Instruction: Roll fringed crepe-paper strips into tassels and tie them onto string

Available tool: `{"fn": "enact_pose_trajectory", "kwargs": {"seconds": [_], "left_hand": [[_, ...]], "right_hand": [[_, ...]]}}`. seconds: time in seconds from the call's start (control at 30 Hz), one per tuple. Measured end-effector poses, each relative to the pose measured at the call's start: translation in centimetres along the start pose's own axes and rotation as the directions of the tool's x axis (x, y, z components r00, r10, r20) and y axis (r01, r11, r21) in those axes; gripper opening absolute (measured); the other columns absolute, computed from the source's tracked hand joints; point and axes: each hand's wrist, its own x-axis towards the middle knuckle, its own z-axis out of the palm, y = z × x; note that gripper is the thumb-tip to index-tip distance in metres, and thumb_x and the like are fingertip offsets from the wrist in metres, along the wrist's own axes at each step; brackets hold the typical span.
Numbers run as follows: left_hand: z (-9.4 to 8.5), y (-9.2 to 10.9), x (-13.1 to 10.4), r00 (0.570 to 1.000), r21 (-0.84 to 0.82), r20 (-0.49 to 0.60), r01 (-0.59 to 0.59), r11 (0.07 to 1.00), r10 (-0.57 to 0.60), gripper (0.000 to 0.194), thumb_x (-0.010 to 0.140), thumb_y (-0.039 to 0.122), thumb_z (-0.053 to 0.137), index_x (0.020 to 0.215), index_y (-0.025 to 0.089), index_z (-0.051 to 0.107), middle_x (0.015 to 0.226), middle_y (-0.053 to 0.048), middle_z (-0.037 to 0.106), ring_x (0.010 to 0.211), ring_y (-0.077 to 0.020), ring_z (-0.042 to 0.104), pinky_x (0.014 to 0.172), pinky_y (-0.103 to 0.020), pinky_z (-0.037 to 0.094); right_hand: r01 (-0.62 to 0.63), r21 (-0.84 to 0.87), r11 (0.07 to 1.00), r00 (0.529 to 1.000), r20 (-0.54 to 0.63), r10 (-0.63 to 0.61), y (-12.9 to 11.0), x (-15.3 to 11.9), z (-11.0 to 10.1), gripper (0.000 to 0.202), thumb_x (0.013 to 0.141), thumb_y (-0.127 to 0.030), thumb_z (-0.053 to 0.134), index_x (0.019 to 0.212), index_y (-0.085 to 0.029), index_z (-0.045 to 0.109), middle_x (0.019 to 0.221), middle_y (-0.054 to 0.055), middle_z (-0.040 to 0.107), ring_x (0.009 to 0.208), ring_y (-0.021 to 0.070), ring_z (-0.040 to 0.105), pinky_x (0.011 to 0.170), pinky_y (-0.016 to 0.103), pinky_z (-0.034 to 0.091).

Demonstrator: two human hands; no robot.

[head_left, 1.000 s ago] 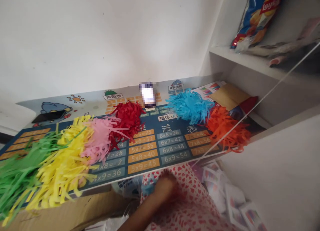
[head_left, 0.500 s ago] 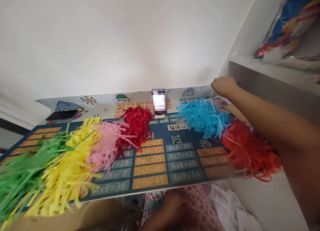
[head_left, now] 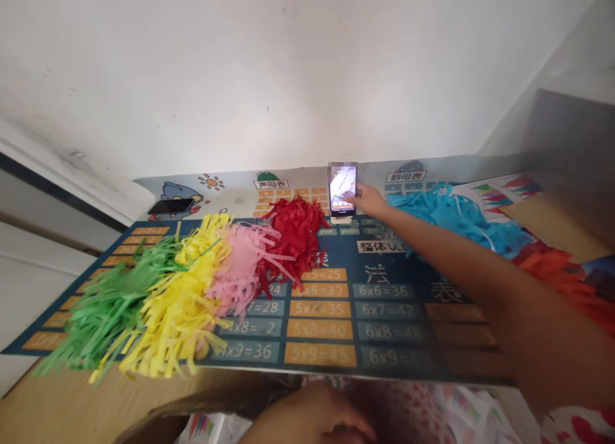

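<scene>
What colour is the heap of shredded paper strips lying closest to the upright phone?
Red: the heap of shredded paper strips, seen in the head view, beside the upright phone.

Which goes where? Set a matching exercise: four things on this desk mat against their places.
1 green shreds
2 red shreds
3 upright phone
4 flat dark phone

A touched by the right hand
B far left corner of the mat
C left end of the row of piles
D beside the pink shreds

Pairs: 1-C, 2-D, 3-A, 4-B
</scene>
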Motion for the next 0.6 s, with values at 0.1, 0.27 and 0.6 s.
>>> {"fn": "enact_pose_trajectory", "kwargs": {"seconds": [0.1,0.27,0.6], "left_hand": [[-4.7,3.1,-2.3,0.993,0.014,-0.092,-0.066,0.998,0.067,0.032,0.095,0.037,0.051,0.117,0.022,0.068,0.101,-0.006,0.076,0.092,-0.0164,0.07,0.082,-0.022,0.05],[-15.8,4.0,-1.0,0.802,0.281,-0.591,0.307,0.909,-0.088,0.028,0.095,0.032,0.048,0.096,0.019,0.072,0.095,-0.004,0.076,0.086,-0.0159,0.069,0.077,-0.022,0.05],[-25.2,-3.5,6.7,0.622,0.453,-0.721,0.757,0.472,-0.306,0.022,0.091,0.032,0.061,0.102,0.014,0.066,0.104,-0.008,0.068,0.097,-0.0206,0.065,0.088,-0.041,0.053]], "right_hand": [[-0.02,0.042,0.999,0.99,-0.139,0.026,0.0,-0.4,-0.9,0.045,0.096,-0.05,0.04,0.094,-0.013,0.067,0.083,0.008,0.071,0.079,0.0209,0.067,0.076,0.035,0.053],[0.079,-0.182,0.98,0.941,-0.312,-0.133,-2.7,-3.5,0.4,0.041,0.1,-0.041,0.031,0.103,-0.014,0.062,0.103,0.013,0.065,0.103,0.0237,0.055,0.093,0.04,0.041],[0.478,-0.313,0.821,0.87,0.302,-0.391,-7.8,-11.8,10.2,0.025,0.085,-0.024,0.061,0.107,-0.015,0.068,0.113,0.011,0.066,0.105,0.0248,0.055,0.092,0.04,0.04]]}}
